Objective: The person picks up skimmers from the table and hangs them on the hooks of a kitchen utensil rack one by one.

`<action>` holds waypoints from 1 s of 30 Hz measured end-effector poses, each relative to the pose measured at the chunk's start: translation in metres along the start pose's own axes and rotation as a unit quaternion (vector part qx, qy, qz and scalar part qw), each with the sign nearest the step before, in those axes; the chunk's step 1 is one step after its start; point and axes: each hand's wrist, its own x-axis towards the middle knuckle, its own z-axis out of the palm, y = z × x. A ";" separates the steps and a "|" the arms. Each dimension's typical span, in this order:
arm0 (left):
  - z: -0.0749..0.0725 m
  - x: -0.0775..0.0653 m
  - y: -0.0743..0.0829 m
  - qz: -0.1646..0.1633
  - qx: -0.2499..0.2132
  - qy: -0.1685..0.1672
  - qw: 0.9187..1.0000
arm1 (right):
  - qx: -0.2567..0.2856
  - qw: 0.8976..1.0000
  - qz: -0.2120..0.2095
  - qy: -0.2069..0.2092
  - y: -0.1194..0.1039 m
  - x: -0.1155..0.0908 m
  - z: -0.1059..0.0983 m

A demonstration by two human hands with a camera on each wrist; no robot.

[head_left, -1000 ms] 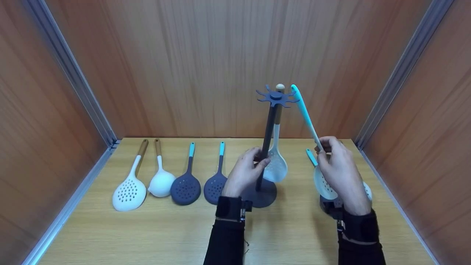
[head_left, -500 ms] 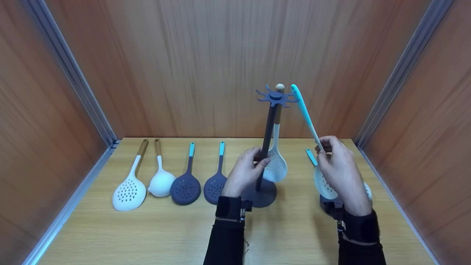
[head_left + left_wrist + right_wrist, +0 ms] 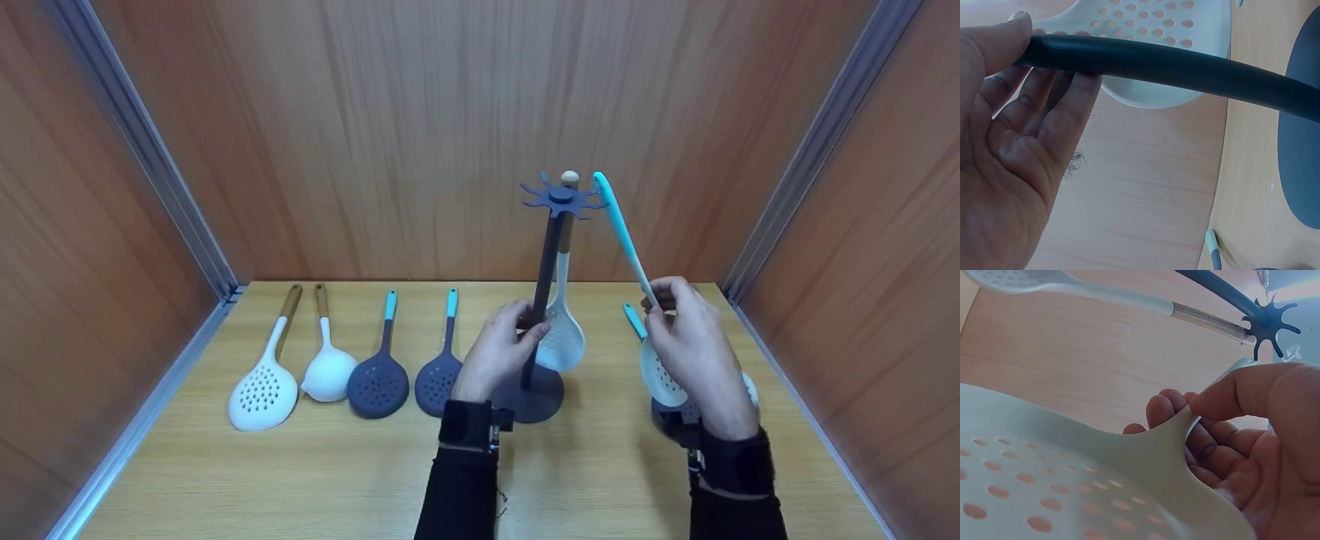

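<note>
My left hand (image 3: 499, 349) holds the dark pole of a utensil stand (image 3: 548, 262), thumb on one side and fingers on the other; the left wrist view shows the pole (image 3: 1168, 68) between them. From the hooks at the top hangs a white slotted spoon (image 3: 562, 341) with a wooden handle. My right hand (image 3: 694, 349) pinches the neck of a white slotted turner (image 3: 1072, 455). Its turquoise handle (image 3: 622, 232) points up, the tip close to the hooks (image 3: 1266, 326) on the stand's right. Whether tip and hook touch, I cannot tell.
Left of the stand lie a white slotted turner (image 3: 264, 394), a white ladle (image 3: 330, 373) and two dark slotted turners, one (image 3: 379, 386) beside the other (image 3: 439, 382). More utensils, one with a turquoise handle (image 3: 634, 320), lie partly hidden under my right hand. Wooden walls enclose the table (image 3: 300, 480).
Almost nothing differs. The stand's top has shifted very slightly to the left; both hands keep their grips and places.
</note>
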 end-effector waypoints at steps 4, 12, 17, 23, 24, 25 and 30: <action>0.001 0.001 -0.001 0.003 0.004 0.001 1.000 | 0.007 1.000 -0.007 0.005 0.001 0.000 0.000; 0.001 0.001 0.000 0.006 0.005 0.001 1.000 | 0.001 0.999 -0.031 0.014 0.004 0.001 0.001; 0.000 0.001 -0.001 0.005 0.005 -0.002 1.000 | -0.009 1.000 -0.027 0.003 0.004 0.002 0.002; 0.000 0.001 -0.001 0.011 0.004 -0.002 1.000 | -0.016 0.999 -0.033 -0.002 0.004 0.003 0.003; 0.000 0.001 -0.001 0.011 0.004 -0.001 1.000 | -0.016 0.999 -0.033 -0.003 0.004 0.003 0.004; 0.000 0.001 -0.001 0.011 0.004 -0.001 1.000 | -0.014 0.999 -0.033 -0.005 0.004 0.004 0.004; 0.000 0.001 -0.001 0.009 0.003 -0.001 1.000 | -0.009 0.999 -0.030 -0.016 0.004 0.004 0.006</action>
